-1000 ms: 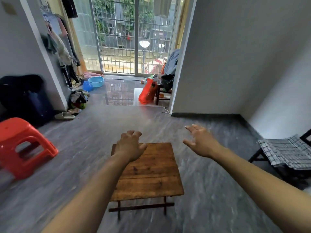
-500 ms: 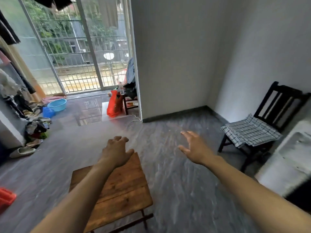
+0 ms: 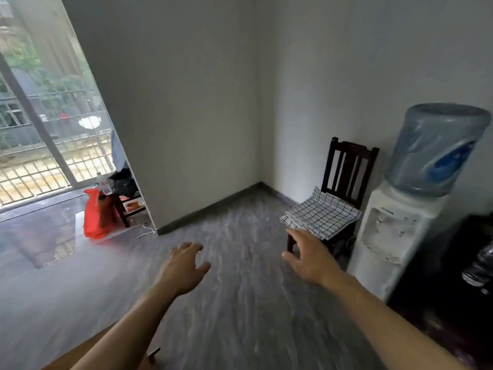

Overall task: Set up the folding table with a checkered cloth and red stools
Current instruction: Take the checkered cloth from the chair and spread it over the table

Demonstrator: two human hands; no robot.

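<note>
A folded black-and-white checkered cloth (image 3: pixel 320 214) lies on the seat of a dark wooden chair (image 3: pixel 349 166) in the right corner of the room. My right hand (image 3: pixel 309 255) is stretched forward with fingers spread, just short of the chair's front leg, holding nothing. My left hand (image 3: pixel 184 265) hovers over the grey floor with loosely curved fingers, also empty. Only a sliver of the wooden folding table (image 3: pixel 80 351) shows at the bottom left, mostly behind my left forearm. No red stool is in view.
A white water dispenser (image 3: pixel 394 236) with a blue bottle stands right of the chair, a dark cabinet (image 3: pixel 453 289) beyond it. A red bag (image 3: pixel 97 217) and a small stool with clutter sit by the barred glass door at left. Grey floor (image 3: pixel 240 303) stretches between.
The view has swung right: the folding table and red stool slid out at the lower left, while the chair with the checkered cloth and the water dispenser came closer. Both hands stay empty.
</note>
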